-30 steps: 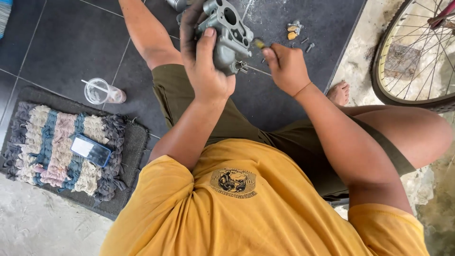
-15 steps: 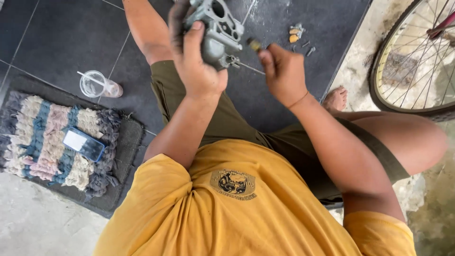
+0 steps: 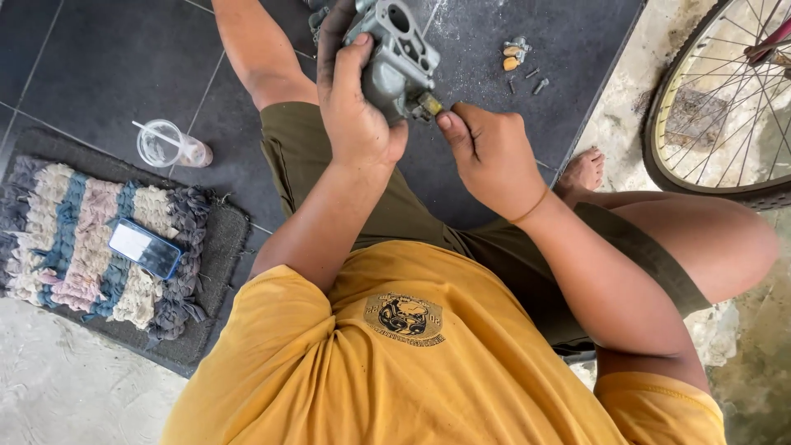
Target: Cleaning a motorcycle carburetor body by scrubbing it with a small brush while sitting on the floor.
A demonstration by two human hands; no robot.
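The left hand (image 3: 356, 107) is wrapped tight around a grey cast-metal carburettor (image 3: 397, 51), held up over the lap above the dark tiled floor (image 3: 99, 66), near the top of the view. The body is dull grey and blocky, with a round bore open on its upper face and smaller holes and ribs around it — the fingers (image 3: 334, 37) cover its far side, the thumb lying along the near face. A small brass fitting (image 3: 428, 105) sticks out of its lower right corner. The right hand (image 3: 490, 156) is closed to a pinch, thumb tip and fingertips meeting at that fitting; how firmly it grips cannot be told. On the tiles beyond lie a few loose small parts (image 3: 519, 62) — brass and steel bits in a cluster. To the left, a clear plastic cup (image 3: 169, 144) lies on its side, and a phone (image 3: 145, 248) rests on a woven rug (image 3: 66, 239). A bicycle wheel (image 3: 725, 99) stands at right.
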